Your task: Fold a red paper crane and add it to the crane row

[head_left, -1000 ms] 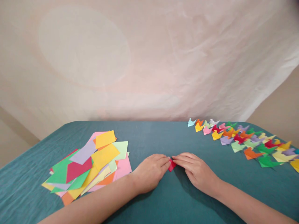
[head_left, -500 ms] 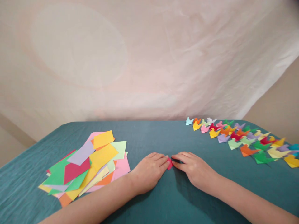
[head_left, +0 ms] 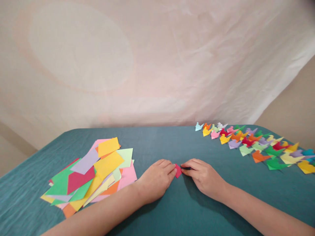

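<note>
A small folded piece of red paper lies on the teal cloth between my hands. My left hand rests palm down, its fingertips pressed together on the paper's left side. From the other side, my right hand pinches the paper's right edge between thumb and fingers. Part of the paper is hidden under the left fingers, so its full shape does not show.
To the left lies a loose pile of coloured paper sheets. Several folded paper birds stand in rows at the right. The teal cloth covers the table, with a pale sheet hanging behind.
My right thumb and fingers have drawn closer together at the paper's right edge. A little more of the red paper shows between the hands. My left hand has barely moved.
</note>
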Action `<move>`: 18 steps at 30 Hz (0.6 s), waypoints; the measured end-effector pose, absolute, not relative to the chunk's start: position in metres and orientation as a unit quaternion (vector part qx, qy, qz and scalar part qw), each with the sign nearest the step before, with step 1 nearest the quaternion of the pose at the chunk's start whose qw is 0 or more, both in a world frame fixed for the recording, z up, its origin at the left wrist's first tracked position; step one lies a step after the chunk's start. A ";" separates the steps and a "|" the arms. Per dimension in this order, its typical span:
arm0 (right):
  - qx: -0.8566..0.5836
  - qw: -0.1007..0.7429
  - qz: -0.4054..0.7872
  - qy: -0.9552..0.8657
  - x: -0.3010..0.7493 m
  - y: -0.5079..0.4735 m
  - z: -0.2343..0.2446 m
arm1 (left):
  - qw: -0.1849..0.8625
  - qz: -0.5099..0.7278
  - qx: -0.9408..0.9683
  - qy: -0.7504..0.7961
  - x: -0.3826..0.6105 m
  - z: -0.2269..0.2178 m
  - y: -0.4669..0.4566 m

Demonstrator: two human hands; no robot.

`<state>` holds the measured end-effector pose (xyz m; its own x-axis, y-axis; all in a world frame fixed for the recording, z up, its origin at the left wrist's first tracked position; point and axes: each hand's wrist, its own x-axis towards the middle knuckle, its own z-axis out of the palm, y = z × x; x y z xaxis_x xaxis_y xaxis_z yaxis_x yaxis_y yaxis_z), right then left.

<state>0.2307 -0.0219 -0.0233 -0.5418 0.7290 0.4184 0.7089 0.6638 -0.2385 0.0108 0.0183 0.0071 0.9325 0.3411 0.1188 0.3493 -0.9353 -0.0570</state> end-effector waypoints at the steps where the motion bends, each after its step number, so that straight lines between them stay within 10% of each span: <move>1: -0.411 0.260 0.028 -0.874 0.231 -0.022 -0.024 | 0.040 -0.053 -0.982 -0.177 0.011 0.007 0.018; 18: -0.428 0.318 0.061 -0.844 0.232 -0.014 -0.033 | -0.059 -0.104 -0.971 -0.205 0.008 -0.006 0.024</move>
